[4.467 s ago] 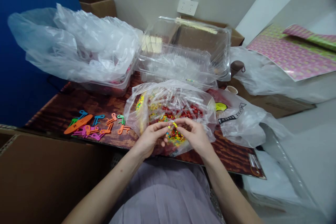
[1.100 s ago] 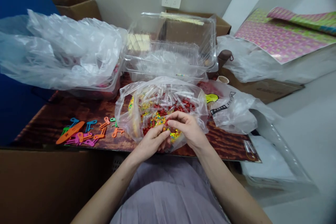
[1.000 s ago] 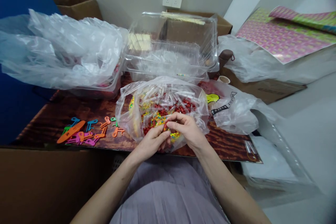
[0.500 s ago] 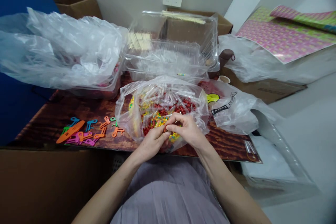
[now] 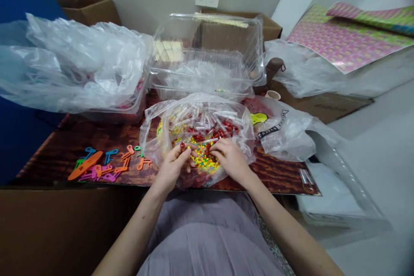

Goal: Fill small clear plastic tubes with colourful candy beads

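Multicoloured plastic clips litter the dark wood-grain table; then the left hand pinches a small glossy red piece over a clear plastic bag of mostly yellow beads. The right hand curls there, its hold unclear to me; a translucent printed plastic bag crowds alongside.

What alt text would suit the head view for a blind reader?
A person's left hand pinches a small red piece and the right hand reaches down over an open plastic bag of coloured beads and clear tubes. Bright plastic shapes lie to its left.
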{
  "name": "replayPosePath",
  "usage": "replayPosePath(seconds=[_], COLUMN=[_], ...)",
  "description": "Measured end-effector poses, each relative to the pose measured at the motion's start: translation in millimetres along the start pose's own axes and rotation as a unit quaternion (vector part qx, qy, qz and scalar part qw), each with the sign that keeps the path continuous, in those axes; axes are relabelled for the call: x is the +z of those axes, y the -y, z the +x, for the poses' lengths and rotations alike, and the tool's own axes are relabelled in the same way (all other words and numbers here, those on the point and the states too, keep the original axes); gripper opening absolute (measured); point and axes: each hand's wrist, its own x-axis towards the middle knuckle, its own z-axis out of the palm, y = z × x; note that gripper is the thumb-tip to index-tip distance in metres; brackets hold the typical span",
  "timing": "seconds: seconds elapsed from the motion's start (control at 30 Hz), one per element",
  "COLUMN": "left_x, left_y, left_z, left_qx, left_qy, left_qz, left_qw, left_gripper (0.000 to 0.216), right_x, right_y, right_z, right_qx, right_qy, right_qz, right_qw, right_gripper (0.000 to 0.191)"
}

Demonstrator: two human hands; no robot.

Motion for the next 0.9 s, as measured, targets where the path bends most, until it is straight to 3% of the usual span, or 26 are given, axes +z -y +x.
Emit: replayPosePath(seconds=[0.1,0.2,0.57,0.67,0.73,0.77,0.9], left_x=[3,5,-1,0,2,3,8], left_y=[2,4,8,6,3,2,0], left_z=[-2,-2,-3,-5,-6,-7,-8], left_qx=[-0.009,-0.01,-0.014,-0.03,-0.044,-0.051,-0.062], left_qy=[0.009,0.019,0.054,0.057,0.065,0.071,0.09], left_qz=[0.003,0.006,0.023,0.024,0.019,0.017,0.037], left_qw=[1.0,1.0,0.998,0.998,0.997,0.996,0.993], left_gripper=[0.038,0.038,0.037,0.039,0.04,0.039,0.035], right_x=[17,26,22,14,7,3,-5], right_y=[7,12,9,10,12,14,21], right_z=[-5,-6,-8,-5,-1,2,11], right_qx=[-0.031,-0.032,-0.039,-0.024,0.014,0.044,0.167], right_qy=[0.021,0.026,0.048,0.014,-0.017,-0.026,-0.027], right_qz=[-0.179,-0.266,-0.302,-0.179,0.005,0.115,0.455], right_qw=[0.983,0.963,0.951,0.983,1.0,0.992,0.874], right_gripper=[0.01,0.011,0.016,0.016,0.011,0.007,0.016])
